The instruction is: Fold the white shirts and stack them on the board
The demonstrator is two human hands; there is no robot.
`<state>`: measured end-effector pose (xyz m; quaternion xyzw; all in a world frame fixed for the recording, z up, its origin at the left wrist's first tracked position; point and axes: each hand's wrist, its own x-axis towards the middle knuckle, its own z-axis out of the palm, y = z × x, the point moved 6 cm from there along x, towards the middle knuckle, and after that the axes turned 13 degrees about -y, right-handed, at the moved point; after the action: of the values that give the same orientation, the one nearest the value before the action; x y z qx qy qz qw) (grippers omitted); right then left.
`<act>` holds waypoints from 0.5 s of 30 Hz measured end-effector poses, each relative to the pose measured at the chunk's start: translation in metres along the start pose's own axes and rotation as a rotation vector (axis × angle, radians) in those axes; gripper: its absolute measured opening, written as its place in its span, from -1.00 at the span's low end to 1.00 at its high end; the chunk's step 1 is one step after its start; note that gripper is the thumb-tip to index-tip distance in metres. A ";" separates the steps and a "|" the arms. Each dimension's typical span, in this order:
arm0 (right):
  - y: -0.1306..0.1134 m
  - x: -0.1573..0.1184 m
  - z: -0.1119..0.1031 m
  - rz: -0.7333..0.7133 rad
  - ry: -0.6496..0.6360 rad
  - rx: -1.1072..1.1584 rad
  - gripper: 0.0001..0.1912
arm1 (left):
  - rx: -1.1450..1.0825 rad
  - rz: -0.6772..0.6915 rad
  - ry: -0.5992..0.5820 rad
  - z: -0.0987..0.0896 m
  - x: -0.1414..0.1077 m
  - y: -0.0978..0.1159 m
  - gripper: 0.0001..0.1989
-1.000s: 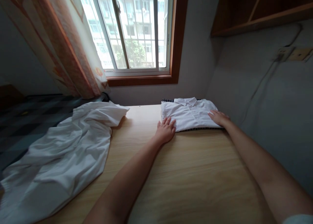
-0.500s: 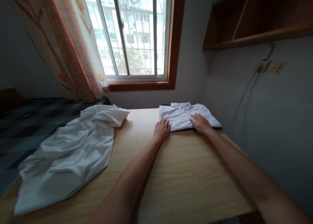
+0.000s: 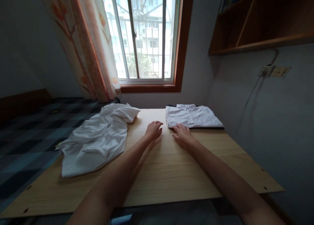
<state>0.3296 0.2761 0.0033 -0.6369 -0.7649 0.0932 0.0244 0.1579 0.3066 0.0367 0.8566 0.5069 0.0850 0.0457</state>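
A folded white shirt (image 3: 196, 115), its collar toward the wall, lies at the far right of the wooden board (image 3: 157, 172). Dark striped cloth peeks out beneath its edges. My right hand (image 3: 183, 134) is at the shirt's near left corner, fingers spread and fingertips by the edge; whether they touch it I cannot tell. Left of the shirt, my left hand (image 3: 154, 130) is above the bare wood with fingers loosely apart, holding nothing. A crumpled white cloth garment (image 3: 98, 136) lies in loose folds on the board's left side.
On the left is a bed with a dark checked cover (image 3: 22, 133). A flowered curtain (image 3: 85, 45) hangs beside the window (image 3: 147, 38). High on the right is a wooden shelf (image 3: 260, 45), with a wall socket (image 3: 267, 70) and cord below it.
Both hands have come off the folded shirt's top and moved left, my left hand away from it. The view has shifted left, with more of the board's near edge showing.
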 end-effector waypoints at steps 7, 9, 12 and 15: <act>0.002 0.001 0.026 0.045 -0.083 0.054 -0.40 | 0.112 -0.337 0.128 -0.041 -0.072 -0.093 -0.63; 0.004 0.002 0.027 0.043 -0.103 0.062 -0.38 | 0.137 -0.501 0.202 -0.050 -0.096 -0.122 -0.56; 0.005 0.003 0.026 0.038 -0.109 0.067 -0.38 | 0.110 -0.715 0.187 -0.050 -0.122 -0.157 -0.28; 0.006 0.005 0.025 0.024 -0.107 0.059 -0.40 | 0.041 -0.858 0.002 -0.035 -0.131 -0.173 0.00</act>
<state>0.3306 0.2796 -0.0230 -0.6392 -0.7543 0.1499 0.0012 -0.0597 0.2755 0.0298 0.5686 0.8190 0.0489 0.0596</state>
